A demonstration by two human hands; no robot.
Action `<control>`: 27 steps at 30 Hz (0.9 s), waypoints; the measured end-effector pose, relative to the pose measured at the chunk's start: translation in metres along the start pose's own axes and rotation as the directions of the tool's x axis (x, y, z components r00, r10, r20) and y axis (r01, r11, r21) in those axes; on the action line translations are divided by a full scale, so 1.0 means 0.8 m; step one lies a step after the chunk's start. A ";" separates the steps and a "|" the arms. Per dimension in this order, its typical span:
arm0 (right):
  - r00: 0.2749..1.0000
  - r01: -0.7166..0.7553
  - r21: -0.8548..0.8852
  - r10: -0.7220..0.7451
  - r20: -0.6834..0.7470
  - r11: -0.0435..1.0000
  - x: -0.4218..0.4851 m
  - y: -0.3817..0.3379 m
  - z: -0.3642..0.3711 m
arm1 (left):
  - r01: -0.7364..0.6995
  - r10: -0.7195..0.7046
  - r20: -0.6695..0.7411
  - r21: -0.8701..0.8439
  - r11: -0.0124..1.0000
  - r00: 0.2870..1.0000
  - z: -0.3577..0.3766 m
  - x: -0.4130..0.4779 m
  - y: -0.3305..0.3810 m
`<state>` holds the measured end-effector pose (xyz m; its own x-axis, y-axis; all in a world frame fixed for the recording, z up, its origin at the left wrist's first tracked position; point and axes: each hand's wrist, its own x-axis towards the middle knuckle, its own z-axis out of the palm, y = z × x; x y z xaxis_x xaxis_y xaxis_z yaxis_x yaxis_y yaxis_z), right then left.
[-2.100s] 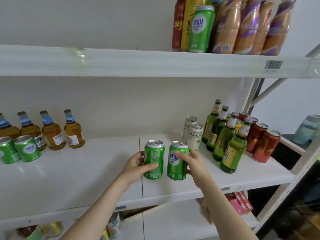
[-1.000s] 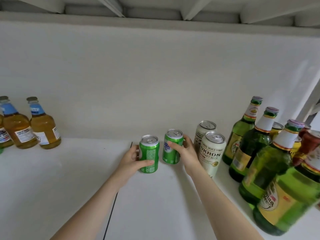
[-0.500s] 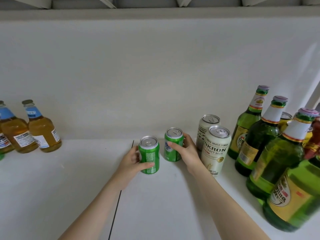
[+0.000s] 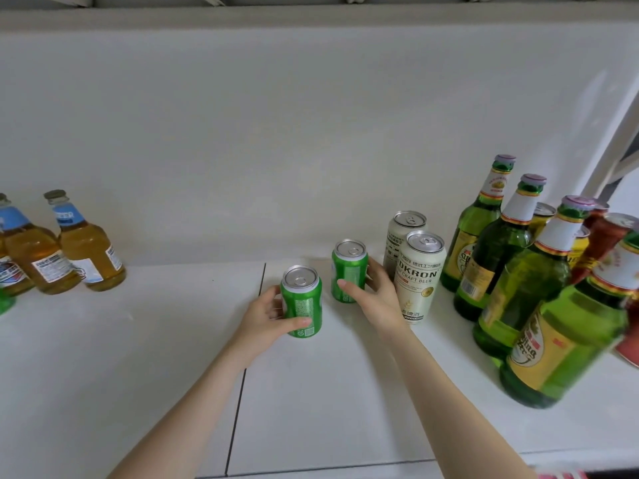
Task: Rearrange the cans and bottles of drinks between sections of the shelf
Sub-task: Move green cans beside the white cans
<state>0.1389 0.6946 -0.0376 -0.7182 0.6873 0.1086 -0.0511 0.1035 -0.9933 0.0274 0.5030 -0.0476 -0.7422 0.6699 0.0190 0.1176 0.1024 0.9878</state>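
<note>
While both stand upright, left hand (image 4: 266,314) grips near can (image 4: 301,302); right hand (image 4: 377,295) grips far can (image 4: 348,271).

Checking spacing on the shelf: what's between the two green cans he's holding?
Head view: only bare shelf and the right hand's thumb tip lie between the left can and right can.

Two bare forearms, no sleeves, no jewellery
</note>
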 end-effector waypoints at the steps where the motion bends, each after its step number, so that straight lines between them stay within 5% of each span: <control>1: 1.000 0.000 -0.021 0.000 -0.010 1.000 -0.005 0.000 -0.002 | 0.005 -0.005 0.010 0.000 1.000 1.000 0.001 -0.004 0.001; 11: 0.996 -0.062 0.044 0.065 -0.061 0.997 -0.073 -0.015 -0.037 | 0.047 -0.046 0.028 -0.030 0.998 0.999 0.030 -0.027 0.003; 27: 0.976 -0.046 -0.126 0.018 -0.217 0.991 -0.112 0.014 -0.115 | 0.026 -0.026 0.032 -0.010 1.000 0.999 0.097 0.006 0.014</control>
<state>0.2664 0.7006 -0.0546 -0.5512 0.8287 0.0969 0.0701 0.1617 -0.9843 0.0765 0.5643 -0.0484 -0.7233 0.6904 -0.0114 0.0918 0.1124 0.9894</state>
